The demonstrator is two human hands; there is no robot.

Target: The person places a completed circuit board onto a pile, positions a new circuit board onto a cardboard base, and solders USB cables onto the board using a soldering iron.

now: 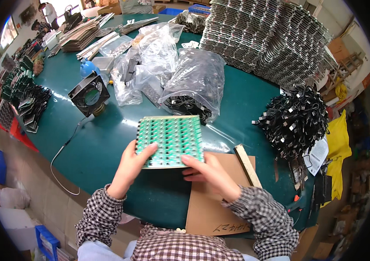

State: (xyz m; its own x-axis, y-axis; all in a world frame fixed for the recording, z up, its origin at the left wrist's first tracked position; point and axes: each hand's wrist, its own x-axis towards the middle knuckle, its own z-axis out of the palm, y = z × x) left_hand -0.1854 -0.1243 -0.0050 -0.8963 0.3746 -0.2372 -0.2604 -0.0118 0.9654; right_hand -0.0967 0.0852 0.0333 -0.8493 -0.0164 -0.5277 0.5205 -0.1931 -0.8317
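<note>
Two bare hands meet at one green circuit-board panel (pixel 169 141), held tilted above the near side of a dark green table (pixel 237 126); the left hand (pixel 128 167) is closed around the panel's left edge, thumb lying flat on the face, its other fingers hidden behind; the right hand (pixel 213 172) is half open at the lower right corner, thumb against the face, fingers loosely curled and showing just below the edge; whether it truly grips cannot be told.

The panel carries rows of small parts, too many and too fine to count; below the right hand lies one brown cardboard sheet (pixel 219 200), with one narrow bar (pixel 246 166) at its right side.

Beyond the panel sits one clear bag of black cables (pixel 198 80), with more clear plastic bags (pixel 161 45) behind, their number unclear; to the left stand one black fan (pixel 90 95) and, behind it, one blue bottle (pixel 88 68); to the right are one heap of black cables (pixel 296 124), one large bank of stacked boards (pixel 259 37) and yellow material (pixel 339 150) hanging beyond the table's edge.
</note>
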